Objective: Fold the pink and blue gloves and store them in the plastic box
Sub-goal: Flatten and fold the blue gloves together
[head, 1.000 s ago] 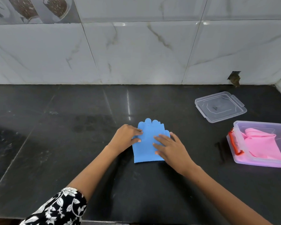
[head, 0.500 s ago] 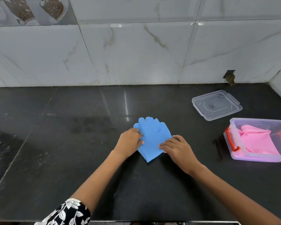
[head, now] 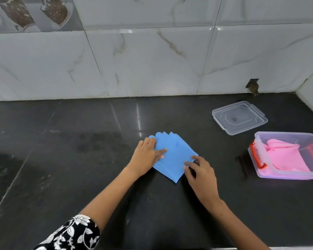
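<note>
**Blue gloves mid-fold, pink already boxed**

At the middle of the counter (head: 61, 159), toward the front edge, I have the blue gloves (head: 175, 156) stacked flat and lying askew, finger ends pointing to the back-left, cuff corner toward me. My left hand (head: 146, 156) lies flat on the stack's left side, fingers straight, pressing it down. My right hand (head: 201, 175) is at the right corner, fingertips curled on the edge, looks like a pinch on the top layers, though the exact contact is hard to see.

To do this fold well, I judge: keep the left palm as anchor, lift the pinched corner across, line up the edges, then smooth the crease flat so it fits the box.

The gloves look thin, matte and rubbery, with scalloped finger tips. The counter is dark polished stone, glossy with streaks. Near the right edge sits the plastic box (head: 257, 141), translucent with an orange latch, with the pink gloves (head: 285, 157) folded inside. The clear lid (head: 239, 117) lies just behind it, apart. Wall is marbled white tile.
</note>
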Motion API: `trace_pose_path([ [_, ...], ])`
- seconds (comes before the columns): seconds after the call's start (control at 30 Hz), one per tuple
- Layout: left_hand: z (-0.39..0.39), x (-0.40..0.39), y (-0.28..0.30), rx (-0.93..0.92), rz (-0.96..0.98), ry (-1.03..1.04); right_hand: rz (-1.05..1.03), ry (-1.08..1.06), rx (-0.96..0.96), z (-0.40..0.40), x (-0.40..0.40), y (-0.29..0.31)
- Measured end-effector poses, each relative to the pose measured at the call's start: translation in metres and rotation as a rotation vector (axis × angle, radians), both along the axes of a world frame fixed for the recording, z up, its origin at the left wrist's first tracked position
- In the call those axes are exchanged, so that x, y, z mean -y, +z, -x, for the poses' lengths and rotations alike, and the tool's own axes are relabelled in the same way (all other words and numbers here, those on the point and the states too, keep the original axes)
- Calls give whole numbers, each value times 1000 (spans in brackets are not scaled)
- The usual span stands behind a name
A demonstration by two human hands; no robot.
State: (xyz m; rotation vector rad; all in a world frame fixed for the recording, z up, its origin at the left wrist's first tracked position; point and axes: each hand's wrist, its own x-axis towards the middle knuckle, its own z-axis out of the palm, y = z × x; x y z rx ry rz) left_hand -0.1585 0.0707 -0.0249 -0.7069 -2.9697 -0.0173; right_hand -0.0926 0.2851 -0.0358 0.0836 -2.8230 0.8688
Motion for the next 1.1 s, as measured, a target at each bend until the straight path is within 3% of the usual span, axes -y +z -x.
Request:
trace_pose_path([
  [0.13,9,1,-4,108,-526,191,204,-280,181,6,13,7],
  [0.2,11,0,-1,211,-801,330,218,-350,261,10,19,9],
  [0.27,17,0,4,291,-955,445,191,-387,308,13,26,11],
  [0.53,35,4,21,493,-825,483,248,-439,327,21,36,15],
  [0.7,12,10,16,484,-842,457,332,-402,286,30,24,20],
  [0.9,-6,8,2,408,-881,488,280,-286,300,43,20,22],
  [1.1,1,16,2,455,-999,529,423,-199,363,40,13,20],
])
